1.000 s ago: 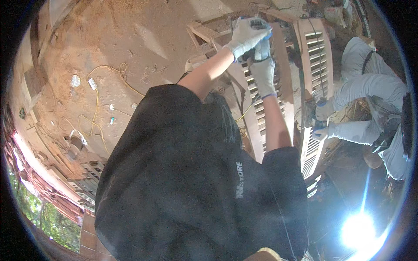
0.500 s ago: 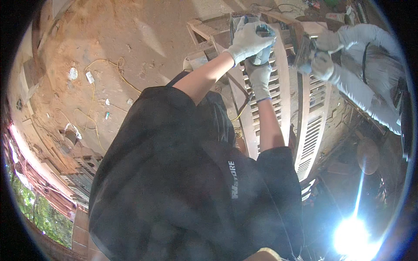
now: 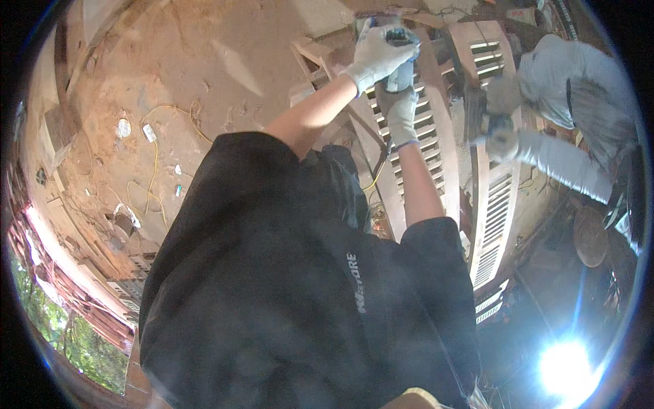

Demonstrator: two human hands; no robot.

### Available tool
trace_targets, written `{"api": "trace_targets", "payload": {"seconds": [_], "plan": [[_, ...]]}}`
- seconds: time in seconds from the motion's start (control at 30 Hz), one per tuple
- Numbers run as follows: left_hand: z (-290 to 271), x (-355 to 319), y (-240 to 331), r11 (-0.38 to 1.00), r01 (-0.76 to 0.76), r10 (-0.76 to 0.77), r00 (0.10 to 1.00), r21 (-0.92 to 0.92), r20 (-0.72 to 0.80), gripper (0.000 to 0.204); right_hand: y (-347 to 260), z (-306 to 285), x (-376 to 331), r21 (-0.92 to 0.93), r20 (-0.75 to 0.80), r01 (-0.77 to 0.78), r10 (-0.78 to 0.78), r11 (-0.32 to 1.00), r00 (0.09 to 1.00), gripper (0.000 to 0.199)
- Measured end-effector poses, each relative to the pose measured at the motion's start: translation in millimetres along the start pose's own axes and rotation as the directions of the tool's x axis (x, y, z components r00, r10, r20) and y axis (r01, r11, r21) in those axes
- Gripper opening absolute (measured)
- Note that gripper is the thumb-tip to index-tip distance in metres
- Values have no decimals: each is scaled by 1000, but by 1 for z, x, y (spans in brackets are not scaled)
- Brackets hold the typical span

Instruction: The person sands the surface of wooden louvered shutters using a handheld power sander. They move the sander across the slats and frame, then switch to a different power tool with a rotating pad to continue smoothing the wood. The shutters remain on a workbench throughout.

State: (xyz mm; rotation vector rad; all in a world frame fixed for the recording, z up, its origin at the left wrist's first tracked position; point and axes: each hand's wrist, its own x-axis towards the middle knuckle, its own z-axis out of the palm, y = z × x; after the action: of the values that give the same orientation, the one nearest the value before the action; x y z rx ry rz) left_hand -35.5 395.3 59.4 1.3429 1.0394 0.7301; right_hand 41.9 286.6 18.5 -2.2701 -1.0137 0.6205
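Since half a second ago, the co-worker's two gloved hands have moved down along the right slatted panel, from its upper end toward 3 o'clock, together with the blurred dark tool under them. Person's own hands have shifted only a little, toward 11 o'clock.

At 1 o'clock is the power tool, over the upper part of the left slatted panel; whether its underside touches the wood, I cannot tell. The left hand has its fingers wrapped on the top of the tool, and the right hand is closed around its near end.

I judge that an edge of the tool could catch in the gaps between slats, if it becomes tilted. A pull on the yellow cord, which lies loose on the floor at 9 o'clock, could trip someone. Two tools working so near each other might also knock together, if one hand swings wide. Strong glare from the light at 4 o'clock may hide small faults.

By my count: own hands, two; co-worker's hands, two; tools, two; big slatted panels, two; one more slatted piece, partly seen at 4 o'clock; white block at 10 o'clock, one; lights, one; the slats are partly covered, so I cannot count them surely
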Motion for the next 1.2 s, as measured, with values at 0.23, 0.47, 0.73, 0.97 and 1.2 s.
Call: {"api": "trace_targets", "payload": {"seconds": [0.23, 0.47, 0.73, 0.97, 1.2], "plan": [[7, -6, -10, 977, -133, 150, 984, 165, -98, 24, 14, -3, -12, -64, 128, -31, 39, 997, 991, 46], [7, -3, -13, 931, -192, 226, 971, 310, -75, 23, 16, 3, -15, -90, 178, -119, 134, 989, 975, 65], [16, -4, -9, 965, -155, 171, 984, 212, -57, 23, 20, 1, -8, -28, 58, -77, 79, 997, 995, 51], [20, -45, -33, 999, -46, 47, 998, 29, -41, 21, 41, -19, -62, 59, 149, -58, 49, 997, 988, 46], [72, -58, -20, 978, -194, 187, 978, 78, 87, 23, 67, -42, -73, 187, -37, -96, 104, 978, 994, 45]]}}
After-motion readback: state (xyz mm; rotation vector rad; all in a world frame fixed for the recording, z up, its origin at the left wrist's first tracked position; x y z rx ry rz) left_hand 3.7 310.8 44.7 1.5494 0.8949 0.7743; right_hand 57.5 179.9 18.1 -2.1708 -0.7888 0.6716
